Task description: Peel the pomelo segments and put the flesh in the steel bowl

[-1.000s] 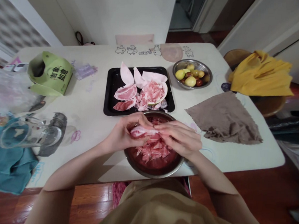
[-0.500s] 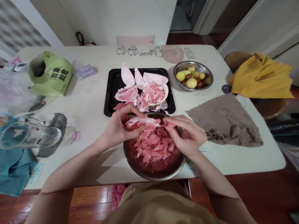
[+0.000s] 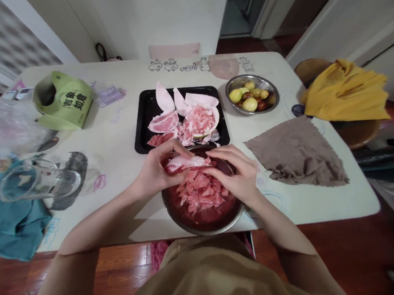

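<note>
Both hands hold one pink pomelo segment (image 3: pixel 186 162) over a metal bowl (image 3: pixel 200 226) at the table's near edge. My left hand (image 3: pixel 156 172) cups the segment's left end with curled fingers. My right hand (image 3: pixel 236 172) pinches its right end, fingers curved over the bowl. Several peeled red pulp pieces (image 3: pixel 200 192) fill the bowl. Just beyond the bowl, a black tray (image 3: pixel 143 123) carries pink peel and membrane scraps (image 3: pixel 185 117).
A small metal bowl of green and red fruit (image 3: pixel 252 96) sits at the back right. A brown cloth (image 3: pixel 297 151) lies to the right, a yellow cloth (image 3: pixel 346 92) on a chair. On the left are a green carton (image 3: pixel 64 100), a glass jug (image 3: pixel 39 181), a plastic bag (image 3: pixel 4 128) and a teal cloth (image 3: pixel 8 223).
Both hands drifted slightly toward the far rim of the bowl with the segment; my right fingers parted from it half a second ago and have closed on its end again.
</note>
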Action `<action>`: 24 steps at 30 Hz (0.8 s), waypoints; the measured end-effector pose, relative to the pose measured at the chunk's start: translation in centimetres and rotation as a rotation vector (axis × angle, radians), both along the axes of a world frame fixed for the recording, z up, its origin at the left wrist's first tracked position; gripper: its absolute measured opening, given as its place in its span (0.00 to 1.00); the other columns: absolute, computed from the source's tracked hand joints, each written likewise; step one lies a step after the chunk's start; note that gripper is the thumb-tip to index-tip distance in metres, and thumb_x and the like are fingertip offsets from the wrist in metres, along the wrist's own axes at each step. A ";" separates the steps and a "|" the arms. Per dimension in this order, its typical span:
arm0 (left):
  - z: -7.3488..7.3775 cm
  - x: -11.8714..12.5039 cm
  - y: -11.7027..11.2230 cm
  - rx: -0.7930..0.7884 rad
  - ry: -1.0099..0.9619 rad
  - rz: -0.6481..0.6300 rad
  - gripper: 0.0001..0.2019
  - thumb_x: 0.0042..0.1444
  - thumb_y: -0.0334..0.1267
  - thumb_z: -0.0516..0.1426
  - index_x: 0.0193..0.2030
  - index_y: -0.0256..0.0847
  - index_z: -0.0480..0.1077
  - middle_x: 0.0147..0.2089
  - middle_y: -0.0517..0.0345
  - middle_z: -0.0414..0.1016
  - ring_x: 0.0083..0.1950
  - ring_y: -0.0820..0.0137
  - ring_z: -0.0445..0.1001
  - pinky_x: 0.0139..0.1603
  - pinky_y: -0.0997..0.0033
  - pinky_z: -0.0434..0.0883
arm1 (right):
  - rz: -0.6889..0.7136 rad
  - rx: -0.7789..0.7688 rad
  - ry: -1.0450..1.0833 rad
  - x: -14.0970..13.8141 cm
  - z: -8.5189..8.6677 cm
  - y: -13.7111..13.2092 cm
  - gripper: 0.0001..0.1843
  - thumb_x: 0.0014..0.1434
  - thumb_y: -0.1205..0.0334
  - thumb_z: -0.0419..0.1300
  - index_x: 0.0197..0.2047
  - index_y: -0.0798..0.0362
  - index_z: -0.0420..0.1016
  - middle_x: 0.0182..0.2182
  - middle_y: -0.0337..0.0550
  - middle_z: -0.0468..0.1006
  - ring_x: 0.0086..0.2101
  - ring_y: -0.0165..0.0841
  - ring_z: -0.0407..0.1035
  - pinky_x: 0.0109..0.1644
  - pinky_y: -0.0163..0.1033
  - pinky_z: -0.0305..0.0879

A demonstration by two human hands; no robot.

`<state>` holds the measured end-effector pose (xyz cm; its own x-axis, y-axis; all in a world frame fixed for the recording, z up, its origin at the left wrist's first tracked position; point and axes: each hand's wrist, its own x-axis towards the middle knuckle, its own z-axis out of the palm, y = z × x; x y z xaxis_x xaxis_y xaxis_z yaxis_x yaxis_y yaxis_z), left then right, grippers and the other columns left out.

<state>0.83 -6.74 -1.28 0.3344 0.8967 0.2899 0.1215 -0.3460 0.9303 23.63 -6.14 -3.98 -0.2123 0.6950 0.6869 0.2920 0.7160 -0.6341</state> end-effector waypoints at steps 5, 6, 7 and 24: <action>0.1 0.2 -0.1 0.027 0.019 -0.039 0.12 0.50 0.25 0.66 0.40 0.39 0.73 0.43 0.52 0.80 0.44 0.67 0.80 0.46 0.67 0.75 | 0.061 0.008 0.004 -0.2 -0.3 0.0 0.08 0.62 0.62 0.69 0.46 0.49 0.83 0.36 0.43 0.84 0.36 0.34 0.78 0.43 0.43 0.77; 0.1 0.2 -0.1 0.028 0.029 -0.032 0.12 0.50 0.25 0.66 0.40 0.39 0.73 0.42 0.52 0.80 0.44 0.66 0.80 0.46 0.67 0.74 | 0.060 0.008 0.010 -0.3 -0.3 0.0 0.07 0.62 0.63 0.69 0.45 0.49 0.83 0.35 0.42 0.84 0.36 0.33 0.78 0.42 0.43 0.77; 0.1 0.1 0.0 0.032 0.039 -0.025 0.12 0.49 0.25 0.66 0.40 0.39 0.73 0.42 0.52 0.80 0.44 0.66 0.79 0.46 0.67 0.74 | 0.057 0.006 0.017 -0.3 -0.3 0.0 0.06 0.62 0.63 0.68 0.44 0.50 0.84 0.34 0.42 0.84 0.35 0.33 0.77 0.42 0.43 0.77; 0.7 -2.2 1.7 -0.075 0.000 0.065 0.13 0.48 0.33 0.71 0.38 0.40 0.74 0.40 0.56 0.77 0.42 0.70 0.76 0.44 0.71 0.73 | 0.021 -0.114 0.011 0.2 0.3 0.2 0.05 0.61 0.64 0.68 0.42 0.50 0.84 0.35 0.42 0.85 0.34 0.30 0.78 0.41 0.37 0.77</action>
<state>-1.37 -5.03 -0.57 0.2750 0.9358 0.2207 0.1416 -0.2665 0.9534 23.86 -5.90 -3.64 -0.2207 0.7642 0.6061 0.2703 0.6450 -0.7148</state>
